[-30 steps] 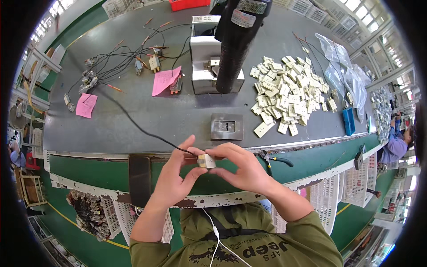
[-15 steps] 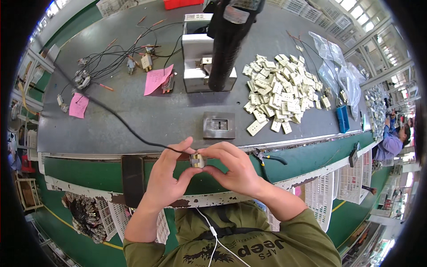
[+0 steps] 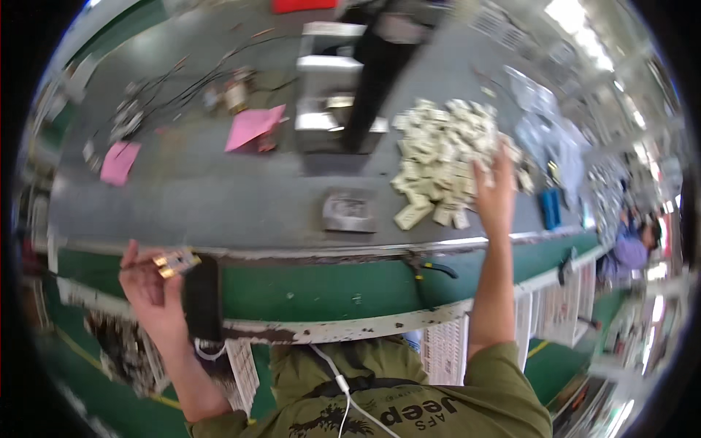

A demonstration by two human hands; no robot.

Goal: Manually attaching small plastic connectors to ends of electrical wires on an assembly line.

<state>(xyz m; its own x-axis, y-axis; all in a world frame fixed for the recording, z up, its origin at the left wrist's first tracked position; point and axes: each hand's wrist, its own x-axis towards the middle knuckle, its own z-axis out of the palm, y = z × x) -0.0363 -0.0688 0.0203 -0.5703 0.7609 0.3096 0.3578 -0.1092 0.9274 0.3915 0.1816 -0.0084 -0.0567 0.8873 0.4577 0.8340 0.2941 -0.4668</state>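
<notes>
My left hand is off to the left above the green front strip, closed on a small socket body with brass-coloured metal contacts. A dark cord runs from it behind my fingers, mostly hidden. My right hand stretches forward to the right edge of a heap of cream socket covers. Its fingers are apart; blur hides whether the fingertips touch a cover. Between the hands, nearer the table's front, sits a metal block fixture with a recess.
A press-like machine with a dark column stands at the back middle. Pink paper slips and corded parts lie to the left. Pliers rest on the front strip. Plastic bags and a blue holder are at the right.
My hands have parted from the middle. The left has moved left with the socket body; the right has let go of it and reached forward right to the cream covers.
</notes>
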